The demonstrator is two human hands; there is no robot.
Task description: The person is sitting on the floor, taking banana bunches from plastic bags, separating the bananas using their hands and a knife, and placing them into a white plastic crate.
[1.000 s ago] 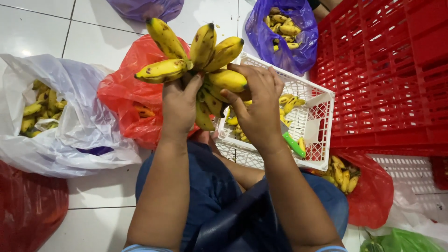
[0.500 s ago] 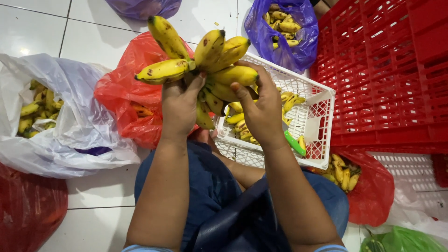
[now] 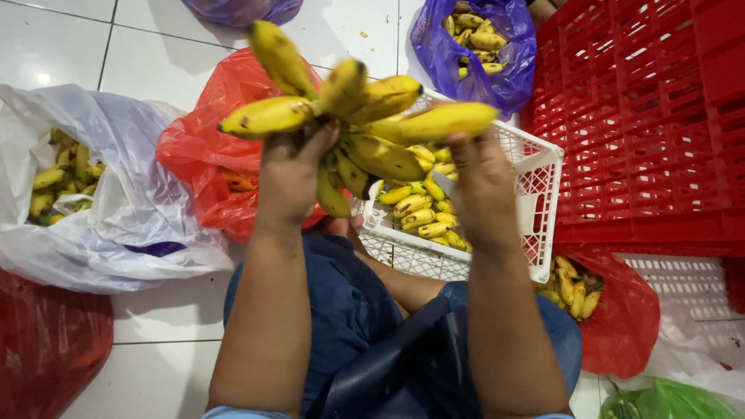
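Since the earlier frames the bunch of bananas (image 3: 353, 116) has been lifted higher and closer — now it hides part of the white basket (image 3: 535, 186). The left hand (image 3: 291, 174) is clenched around the stem from below; the right hand (image 3: 485, 182) grips one banana at the bunch's right side. Below lie loose bananas in the basket, beside one red crate (image 3: 644, 116). Around on the tiled floor (several bags): one white bag (image 3: 140, 202), two purple, three red.

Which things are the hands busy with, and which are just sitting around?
In use: banana bunch, held up by left hand and right hand; white basket of loose bananas right below.

Lying about: purple bag, white bag, red bag, red crate.
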